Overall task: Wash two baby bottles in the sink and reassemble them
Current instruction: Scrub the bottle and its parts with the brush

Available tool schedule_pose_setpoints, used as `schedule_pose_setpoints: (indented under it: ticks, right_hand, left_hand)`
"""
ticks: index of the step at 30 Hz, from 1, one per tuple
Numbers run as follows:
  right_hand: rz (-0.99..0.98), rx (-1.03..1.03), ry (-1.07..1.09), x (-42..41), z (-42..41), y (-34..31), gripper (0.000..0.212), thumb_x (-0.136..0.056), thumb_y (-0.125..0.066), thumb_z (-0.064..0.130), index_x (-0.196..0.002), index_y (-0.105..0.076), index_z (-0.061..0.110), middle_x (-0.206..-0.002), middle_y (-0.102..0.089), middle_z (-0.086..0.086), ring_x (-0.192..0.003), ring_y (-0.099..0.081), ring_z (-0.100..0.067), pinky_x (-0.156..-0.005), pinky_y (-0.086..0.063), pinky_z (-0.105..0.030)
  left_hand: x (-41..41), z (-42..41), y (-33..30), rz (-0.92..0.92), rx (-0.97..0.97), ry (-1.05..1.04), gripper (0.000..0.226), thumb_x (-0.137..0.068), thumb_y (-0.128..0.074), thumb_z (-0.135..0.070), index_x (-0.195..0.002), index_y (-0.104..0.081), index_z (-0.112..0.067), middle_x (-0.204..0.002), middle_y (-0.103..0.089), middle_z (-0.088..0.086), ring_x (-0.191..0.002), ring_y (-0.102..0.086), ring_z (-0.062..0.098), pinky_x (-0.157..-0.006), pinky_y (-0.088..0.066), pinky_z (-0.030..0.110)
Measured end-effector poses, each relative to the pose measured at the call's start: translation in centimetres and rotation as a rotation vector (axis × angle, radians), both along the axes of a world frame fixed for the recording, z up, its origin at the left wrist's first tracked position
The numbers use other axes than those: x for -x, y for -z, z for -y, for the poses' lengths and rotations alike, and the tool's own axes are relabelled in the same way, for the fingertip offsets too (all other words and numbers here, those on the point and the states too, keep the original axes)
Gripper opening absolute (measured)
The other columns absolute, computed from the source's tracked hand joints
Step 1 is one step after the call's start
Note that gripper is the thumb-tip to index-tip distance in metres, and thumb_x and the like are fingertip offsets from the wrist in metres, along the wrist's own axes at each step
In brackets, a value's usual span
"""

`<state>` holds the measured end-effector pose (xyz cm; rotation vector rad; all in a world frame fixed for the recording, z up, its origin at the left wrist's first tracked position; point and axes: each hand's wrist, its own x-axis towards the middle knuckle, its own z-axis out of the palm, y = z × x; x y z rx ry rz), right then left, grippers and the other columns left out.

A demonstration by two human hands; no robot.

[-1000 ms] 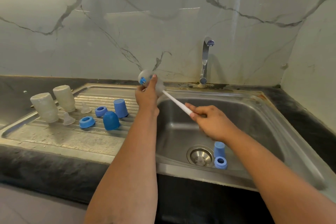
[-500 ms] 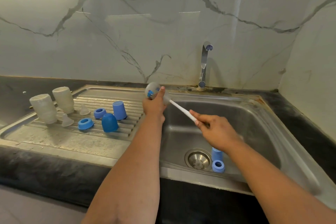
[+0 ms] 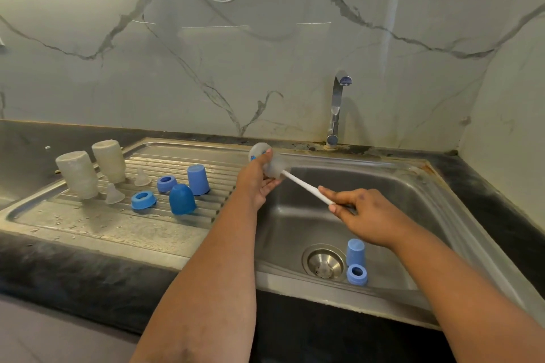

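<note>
Centre frame, the left hand (image 3: 259, 183) is gripping a clear bottle (image 3: 267, 163) tipped sideways over the sink (image 3: 442, 206) — mouth facing right so the brush (image 3: 303, 186) is going straight in. The right hand (image 3: 362, 212) is pinching the brush's white handle. At left, two bottles (image 3: 91, 171) are draining upside down on the surface (image 3: 118, 224), probably washed already.

Held in the left hand (image 3: 259, 183): a frosted, translucent bottle (image 3: 265, 160) with a small blue print. Pinched by the right hand (image 3: 362, 212): a white brush handle (image 3: 306, 187). Left of the grip: two cloudy whitish bottles (image 3: 78, 174), clear teats (image 3: 113, 194), blue caps (image 3: 182, 199) and blue rings (image 3: 143, 200) on ribbed grey steel. Below the grip: a pale blue cap (image 3: 355, 251) and blue ring (image 3: 356, 273). Behind: white marble wall (image 3: 265, 53), grey-veined.
</note>
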<state>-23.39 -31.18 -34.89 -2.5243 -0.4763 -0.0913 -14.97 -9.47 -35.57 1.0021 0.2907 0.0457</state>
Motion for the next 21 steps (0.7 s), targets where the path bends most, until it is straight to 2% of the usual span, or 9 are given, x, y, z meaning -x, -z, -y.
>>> schedule_pose_setpoints:
  ticks: [2, 5, 8, 10, 12, 14, 16, 18, 21]
  right_hand:
    - [0.006, 0.077, -0.011, 0.0, -0.2, -0.4, 0.039, -0.1, -0.05, 0.032, -0.137, -0.047, 0.045, -0.078, -0.054, 0.015, -0.057, -0.048, -0.006, -0.05, -0.039, -0.013]
    - [0.072, 0.155, -0.02, 0.1, -0.2, -0.3, 0.04, -0.1, -0.048, 0.033, -0.137, -0.046, 0.048, -0.075, -0.053, 0.015, -0.056, -0.048, -0.007, -0.052, -0.036, -0.017]
    - [0.177, 0.183, 0.049, 0.3, -0.5, 0.2, 0.04, -0.102, -0.039, 0.038, -0.137, -0.039, 0.056, -0.071, -0.055, 0.009, -0.055, -0.05, -0.01, -0.051, -0.042, -0.027]
    - [0.236, 0.27, 0.119, 0.5, -1.2, 0.7, 0.041, -0.103, -0.032, 0.04, -0.139, -0.03, 0.059, -0.075, -0.051, 0.005, -0.06, -0.051, -0.013, -0.052, -0.044, -0.032]
    - [0.228, 0.259, 0.17, 0.7, -2.2, 1.2, 0.042, -0.104, -0.03, 0.04, -0.139, -0.027, 0.06, -0.077, -0.048, 0.004, -0.062, -0.05, -0.014, -0.051, -0.039, -0.03]
    - [0.19, 0.161, 0.187, 0.4, -3.2, 1.4, 0.042, -0.103, -0.034, 0.038, -0.138, -0.032, 0.059, -0.08, -0.056, 0.004, -0.06, -0.05, -0.013, -0.051, -0.038, -0.027]
    - [0.07, -0.005, 0.154, 0.3, -3.7, 0.9, 0.039, -0.101, -0.042, 0.034, -0.136, -0.044, 0.052, -0.091, -0.064, 0.003, -0.06, -0.05, -0.011, -0.054, -0.041, -0.026]
    - [-0.189, -0.228, 0.09, 0.3, -2.7, -0.1, 0.036, -0.101, -0.047, 0.031, -0.133, -0.051, 0.046, -0.081, -0.059, 0.003, -0.054, -0.043, -0.009, -0.046, -0.037, -0.022]
    - [-0.633, -0.56, 0.009, 0.4, 1.5, -1.8, 0.035, -0.101, -0.048, 0.024, -0.13, -0.056, 0.041, -0.063, -0.044, -0.002, -0.044, -0.031, -0.007, -0.035, -0.027, -0.016]
  left_hand:
    - [-0.1, -0.2, 0.6, -0.059, -0.115, 0.005, 0.051, -0.084, -0.074, -0.029, -0.123, -0.051, -0.005, -0.111, -0.063, 0.02, -0.087, -0.07, 0.029, -0.053, -0.058, 0.03]
    - [-0.3, -0.2, 1.2, -0.119, -0.301, -0.064, 0.059, -0.082, -0.074, -0.037, -0.126, -0.052, -0.004, -0.107, -0.063, 0.019, -0.081, -0.07, 0.027, -0.045, -0.052, 0.024]
    - [-0.1, -0.4, 0.2, -0.1, -0.134, 0.009, 0.043, -0.089, -0.067, -0.036, -0.114, -0.056, -0.003, -0.099, -0.064, 0.018, -0.07, -0.068, 0.022, -0.042, -0.052, 0.022]
    - [0.0, -0.4, -0.4, -0.097, -0.043, 0.011, 0.041, -0.09, -0.067, -0.036, -0.112, -0.056, -0.003, -0.095, -0.064, 0.017, -0.068, -0.067, 0.021, -0.044, -0.054, 0.022]
    - [-0.5, 0.0, -0.2, -0.065, -0.021, -0.089, 0.045, -0.088, -0.07, -0.034, -0.117, -0.054, -0.003, -0.101, -0.063, 0.015, -0.075, -0.068, 0.022, -0.047, -0.055, 0.023]
    - [-1.2, 0.6, 0.3, -0.011, -0.095, -0.242, 0.05, -0.083, -0.075, -0.037, -0.116, -0.054, -0.005, -0.105, -0.063, 0.012, -0.086, -0.068, 0.022, -0.061, -0.06, 0.028]
    - [-1.5, 0.9, 1.0, 0.034, -0.248, -0.326, 0.053, -0.078, -0.078, -0.043, -0.112, -0.056, -0.008, -0.106, -0.064, 0.008, -0.093, -0.067, 0.021, -0.076, -0.061, 0.036]
    - [-1.4, 0.9, 1.7, 0.086, -0.267, -0.302, 0.053, -0.08, -0.077, -0.04, -0.116, -0.058, -0.007, -0.109, -0.066, 0.009, -0.097, -0.067, 0.02, -0.081, -0.06, 0.038]
    - [-0.9, 0.9, 1.5, 0.208, -0.037, -0.152, 0.038, -0.09, -0.068, -0.026, -0.12, -0.055, -0.006, -0.116, -0.063, 0.011, -0.108, -0.063, 0.025, -0.084, -0.057, 0.035]
